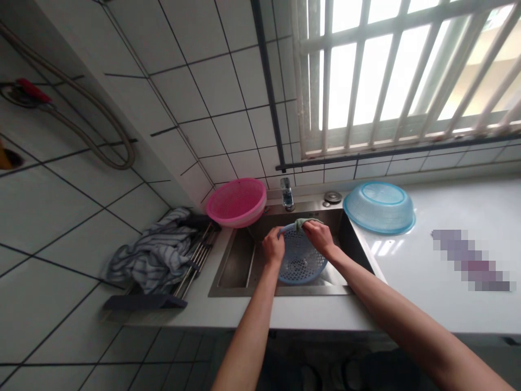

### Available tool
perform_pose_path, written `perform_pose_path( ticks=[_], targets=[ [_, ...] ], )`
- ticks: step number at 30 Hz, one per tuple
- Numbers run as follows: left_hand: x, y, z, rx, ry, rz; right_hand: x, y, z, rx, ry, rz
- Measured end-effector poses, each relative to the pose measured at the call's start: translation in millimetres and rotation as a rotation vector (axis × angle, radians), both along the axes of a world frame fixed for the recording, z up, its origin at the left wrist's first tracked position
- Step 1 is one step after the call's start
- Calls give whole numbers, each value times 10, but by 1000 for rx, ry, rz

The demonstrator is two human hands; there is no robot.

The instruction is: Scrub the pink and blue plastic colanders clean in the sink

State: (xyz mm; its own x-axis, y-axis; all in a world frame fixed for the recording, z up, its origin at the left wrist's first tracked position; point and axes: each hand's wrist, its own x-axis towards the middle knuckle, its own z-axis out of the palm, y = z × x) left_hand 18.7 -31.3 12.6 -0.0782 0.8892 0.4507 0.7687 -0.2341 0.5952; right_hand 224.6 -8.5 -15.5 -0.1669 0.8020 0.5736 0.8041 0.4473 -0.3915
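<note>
A blue-grey plastic colander (302,266) full of small holes is held tilted inside the steel sink, its open side towards me. My left hand (273,245) is closed on its rim at the left. At the top of the rim, my right hand (318,235) presses a greenish cloth (300,223) against the edge, fingers closed around it. Part of the cloth is hidden beneath the right hand's fingers.
Behind the sink (249,291) stands a faucet (287,193). A pink basket (238,202) rests at the sink's back left corner. An upturned light-blue basket (379,207) sits on the counter (439,201) at right. At left, a striped cloth (157,255) lies on a rack (199,260).
</note>
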Motion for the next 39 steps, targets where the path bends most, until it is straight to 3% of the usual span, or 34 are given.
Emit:
perform_pose_path(
  ticks=[3, 8, 10, 12, 16, 18, 20, 24, 26, 35, 39],
  targets=[
    [-14, -6, 18, -5, 16, -31, -45, -1, 12, -15, -3, 73],
    [-216, 57, 64, 0, -127, 265, 191, 70, 30, -35, 158, -68],
    [-223, 58, 60, -9, -132, 312, 221, 65, 33, -38, 185, -96],
    [-150, 36, 45, -11, -89, 237, 160, 34, 37, -32, 180, -88],
    [62, -20, 28, -26, 57, -41, -80, -28, 58, -8, 67, 47],
    [90, -24, 33, -21, 52, -73, -124, -20, 67, -5, 45, 95],
    [39, -6, 42, -6, -26, -4, -68, 14, 64, -12, 102, 59],
    [-144, 70, 38, 0, -214, 276, 212, 97, 8, -68, 377, -135],
    [-181, 100, 16, -23, -243, 317, 316, 119, -20, -102, 461, -178],
    [-90, 84, 21, 39, 18, 3, 218, 128, -19, -71, 263, -65],
    [-67, 42, 57, -42, -3, 4, 161, 71, 5, -109, 232, -20]
  ],
)
